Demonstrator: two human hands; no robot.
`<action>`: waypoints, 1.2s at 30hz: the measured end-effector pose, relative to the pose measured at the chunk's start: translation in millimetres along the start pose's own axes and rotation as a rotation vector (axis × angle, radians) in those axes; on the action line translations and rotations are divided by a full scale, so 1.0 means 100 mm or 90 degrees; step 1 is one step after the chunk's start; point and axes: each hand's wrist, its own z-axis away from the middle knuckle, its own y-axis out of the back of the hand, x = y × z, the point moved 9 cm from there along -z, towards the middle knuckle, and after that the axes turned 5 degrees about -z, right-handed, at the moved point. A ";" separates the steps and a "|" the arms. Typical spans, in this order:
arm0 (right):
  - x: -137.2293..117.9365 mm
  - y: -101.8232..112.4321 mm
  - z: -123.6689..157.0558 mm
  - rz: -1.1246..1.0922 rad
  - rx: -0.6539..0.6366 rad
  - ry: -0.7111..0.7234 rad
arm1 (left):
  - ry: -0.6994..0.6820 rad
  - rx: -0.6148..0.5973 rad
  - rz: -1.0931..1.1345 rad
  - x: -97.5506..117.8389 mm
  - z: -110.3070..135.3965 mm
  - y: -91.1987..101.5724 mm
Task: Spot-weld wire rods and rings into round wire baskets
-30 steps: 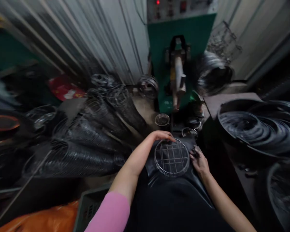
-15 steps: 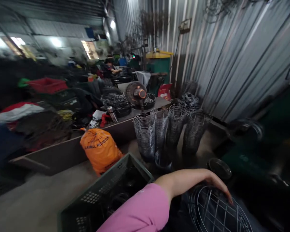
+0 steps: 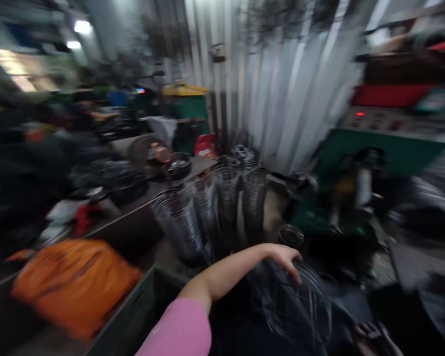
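Wirework (image 3: 311,304) sits tilted, low and right of centre; the left hand (image 3: 285,258) holds its upper rim. Right hand (image 3: 373,336), nearby, blurs: grip unclear. Bag (image 3: 74,287) and crate (image 3: 128,314) stand left.

The bare right hand (image 3: 373,337) is blurred, cut by the bottom edge. Under the bare left hand (image 3: 283,256), the round metal wire grid (image 3: 313,307) smears; well left, the orange plastic bag (image 3: 77,284) blurs unreadably.
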 end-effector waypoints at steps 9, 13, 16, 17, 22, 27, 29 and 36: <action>-0.54 0.27 0.37 0.159 0.212 0.370 | 0.036 0.043 0.006 -0.05 -0.14 -0.11; -0.30 0.38 0.33 0.445 0.210 0.400 | 0.011 0.106 0.011 -0.02 -0.27 0.03; -0.07 0.45 0.32 0.577 0.208 0.371 | -0.001 0.181 -0.066 0.14 -0.32 0.27; -0.03 0.45 0.32 0.601 0.206 0.367 | -0.011 0.219 -0.102 0.22 -0.33 0.36; 0.01 0.44 0.29 0.646 0.188 0.350 | -0.005 0.392 -0.259 0.43 -0.39 0.62; 0.03 0.44 0.28 0.647 0.201 0.324 | 0.026 0.438 -0.317 0.42 -0.45 0.52; 0.03 0.43 0.30 0.634 0.207 0.318 | 0.032 0.442 -0.334 0.39 -0.47 0.46; -0.04 0.32 0.30 0.608 0.221 0.311 | 0.058 0.451 -0.308 0.07 -0.46 0.36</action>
